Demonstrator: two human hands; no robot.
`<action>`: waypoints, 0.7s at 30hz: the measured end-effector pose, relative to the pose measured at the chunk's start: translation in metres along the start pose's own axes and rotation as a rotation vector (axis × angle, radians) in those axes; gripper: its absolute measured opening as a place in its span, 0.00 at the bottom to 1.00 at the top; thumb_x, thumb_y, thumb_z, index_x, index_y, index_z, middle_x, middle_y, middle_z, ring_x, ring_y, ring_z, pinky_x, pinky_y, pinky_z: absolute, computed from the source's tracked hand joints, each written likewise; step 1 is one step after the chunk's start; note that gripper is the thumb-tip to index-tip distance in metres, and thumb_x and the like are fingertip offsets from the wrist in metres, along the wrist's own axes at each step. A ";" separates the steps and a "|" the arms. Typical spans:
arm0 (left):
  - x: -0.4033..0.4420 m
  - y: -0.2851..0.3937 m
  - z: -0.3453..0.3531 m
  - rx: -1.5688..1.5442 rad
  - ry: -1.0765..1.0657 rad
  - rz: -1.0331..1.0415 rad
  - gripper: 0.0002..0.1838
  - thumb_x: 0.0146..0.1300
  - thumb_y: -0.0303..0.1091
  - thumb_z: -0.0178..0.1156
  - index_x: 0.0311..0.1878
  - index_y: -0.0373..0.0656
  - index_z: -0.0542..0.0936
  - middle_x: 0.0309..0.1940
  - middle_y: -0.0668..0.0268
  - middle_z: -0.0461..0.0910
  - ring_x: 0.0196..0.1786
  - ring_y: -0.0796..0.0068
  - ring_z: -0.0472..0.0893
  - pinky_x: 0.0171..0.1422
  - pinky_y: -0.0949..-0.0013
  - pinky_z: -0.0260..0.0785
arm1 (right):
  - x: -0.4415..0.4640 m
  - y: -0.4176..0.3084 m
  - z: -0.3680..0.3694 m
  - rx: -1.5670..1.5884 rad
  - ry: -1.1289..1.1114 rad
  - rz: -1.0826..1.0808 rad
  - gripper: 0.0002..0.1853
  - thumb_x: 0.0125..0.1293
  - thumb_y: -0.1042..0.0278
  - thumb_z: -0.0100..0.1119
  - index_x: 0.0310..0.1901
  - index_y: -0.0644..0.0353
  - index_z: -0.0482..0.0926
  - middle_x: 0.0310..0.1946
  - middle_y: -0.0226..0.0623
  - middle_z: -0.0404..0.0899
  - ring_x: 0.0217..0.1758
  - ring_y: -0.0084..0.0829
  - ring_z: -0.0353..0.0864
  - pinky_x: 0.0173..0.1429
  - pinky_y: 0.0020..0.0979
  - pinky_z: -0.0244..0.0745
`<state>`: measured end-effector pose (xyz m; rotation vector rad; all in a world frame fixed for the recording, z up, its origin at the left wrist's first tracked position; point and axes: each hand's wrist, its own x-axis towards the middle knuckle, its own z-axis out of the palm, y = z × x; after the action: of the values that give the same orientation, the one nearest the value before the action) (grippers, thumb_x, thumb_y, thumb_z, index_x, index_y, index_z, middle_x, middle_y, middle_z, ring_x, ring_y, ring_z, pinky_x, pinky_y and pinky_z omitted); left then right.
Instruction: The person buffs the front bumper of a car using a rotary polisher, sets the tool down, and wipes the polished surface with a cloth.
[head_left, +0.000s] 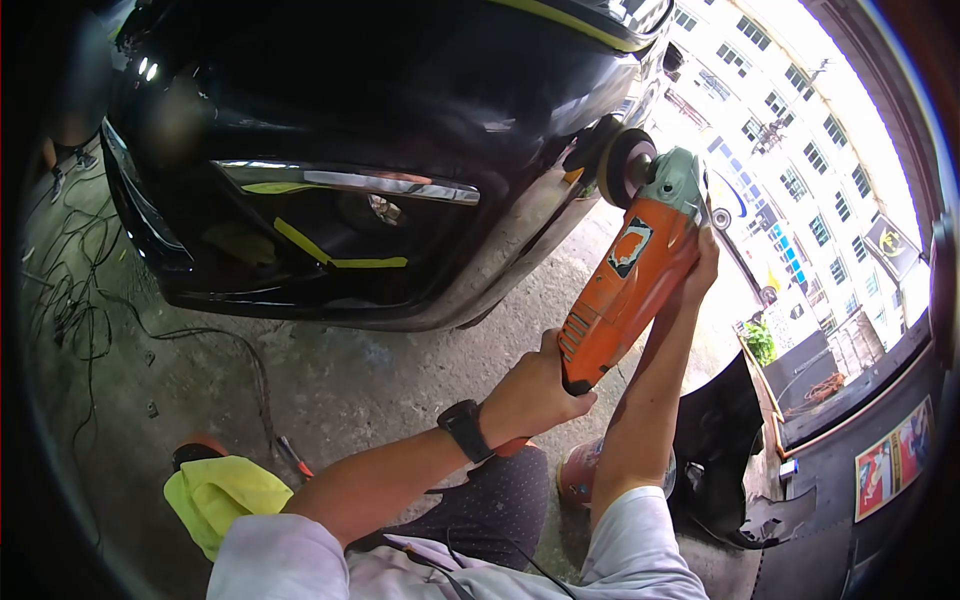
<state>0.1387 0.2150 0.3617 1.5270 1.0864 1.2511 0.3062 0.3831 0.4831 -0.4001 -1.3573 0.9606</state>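
An orange polisher (625,290) with a grey-green head (680,180) is held in both hands. My left hand (535,395), a black watch on its wrist, is wrapped round the rear of the body. Up near the head, my right hand (708,262) grips the far side, its fingers partly hidden. The round polishing pad (622,165) is at the corner of the black car bumper (400,110); whether it touches is hard to tell. A chrome strip (350,182) and yellow tape (368,263) mark the bumper's lower part.
Cables (90,300) trail over the concrete floor (330,370) at left. A yellow-green cloth (222,500) lies by my left arm. Beneath my right arm stands a bucket (577,475), with a black car part (715,450) beside it. Another person's legs (55,165) show at far left.
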 end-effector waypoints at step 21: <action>-0.032 -0.025 -0.005 0.089 0.008 0.031 0.42 0.57 0.41 0.72 0.63 0.22 0.61 0.38 0.36 0.84 0.44 0.34 0.87 0.48 0.50 0.81 | -0.042 0.022 -0.004 0.095 0.004 0.034 0.46 0.69 0.54 0.57 0.84 0.60 0.49 0.72 0.48 0.70 0.71 0.42 0.74 0.75 0.40 0.70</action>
<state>0.1276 0.1909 0.3302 1.6124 1.1409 1.2451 0.3056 0.3650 0.4388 -0.3545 -1.2993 1.0476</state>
